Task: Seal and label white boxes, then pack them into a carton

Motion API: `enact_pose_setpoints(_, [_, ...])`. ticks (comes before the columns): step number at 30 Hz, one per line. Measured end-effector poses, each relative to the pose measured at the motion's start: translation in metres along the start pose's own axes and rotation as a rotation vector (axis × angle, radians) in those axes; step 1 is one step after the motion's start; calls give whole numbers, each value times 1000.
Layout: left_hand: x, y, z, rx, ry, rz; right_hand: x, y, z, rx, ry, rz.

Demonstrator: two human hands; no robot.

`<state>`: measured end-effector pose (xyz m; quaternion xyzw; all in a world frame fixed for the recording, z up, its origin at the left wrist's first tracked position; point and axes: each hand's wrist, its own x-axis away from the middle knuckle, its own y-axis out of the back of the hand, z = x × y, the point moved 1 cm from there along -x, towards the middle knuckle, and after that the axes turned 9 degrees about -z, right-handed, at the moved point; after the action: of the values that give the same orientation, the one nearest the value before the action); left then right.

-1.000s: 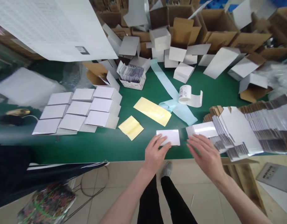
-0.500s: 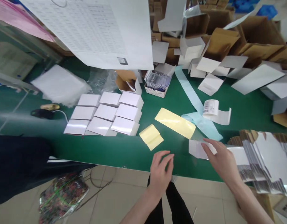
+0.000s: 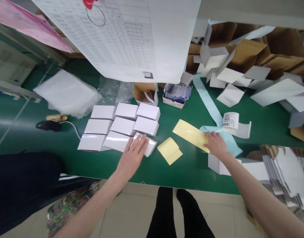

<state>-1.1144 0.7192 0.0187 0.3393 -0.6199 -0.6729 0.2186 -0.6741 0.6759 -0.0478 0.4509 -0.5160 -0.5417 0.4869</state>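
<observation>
My left hand (image 3: 133, 153) has its fingers laid over a shiny white box (image 3: 151, 145) at the near right corner of a block of closed white boxes (image 3: 122, 126). That box sits askew from its neighbours, and my left thumb is hidden. My right hand (image 3: 215, 142) is closed at the right end of a glossy yellow strip (image 3: 190, 134) lying on the green table. Between the hands lies a folded yellow sheet (image 3: 170, 151). An open white box (image 3: 217, 164) lies just below my right wrist, partly covered by the forearm.
A label roll (image 3: 230, 120) rests by a pale blue strip (image 3: 207, 99). Stacked flat cartons (image 3: 287, 175) stand at the right edge. A small box of packets (image 3: 177, 96) sits behind, beneath a hanging printed sheet (image 3: 166, 49). Another person's dark sleeve (image 3: 23, 185) shows at left.
My left hand has moved left onto the corner white box, which has turned askew. My right hand has left the open white box for the yellow strip's end. The view has shifted slightly.
</observation>
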Motion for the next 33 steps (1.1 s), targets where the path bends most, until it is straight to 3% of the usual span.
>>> enact_pose_setpoints(6, [52, -2, -34, 12, -62, 4, -8, 16, 1, -159, -86, -52])
enact_pose_setpoints(11, [79, -22, -86, 134, -47, -33, 1, 51, 6, -405, -215, -123])
enact_pose_setpoints(14, [76, -36, -121, 213, 3, -40, 13, 70, 7, -518, -303, -178])
enact_pose_setpoints(17, [60, -43, -146, 247, 53, -21, 17, 70, 3, -651, -424, -142])
enact_pose_setpoints(24, [19, -41, -164, 337, 184, -20, 15, 43, -6, -675, -518, -68])
enact_pose_setpoints(28, [16, -37, -169, 347, 244, -21, 33, 46, 29, -708, -476, -85])
enact_pose_setpoints(33, [25, -39, -177, 371, 324, -56, 36, 16, 105, -957, -535, 129])
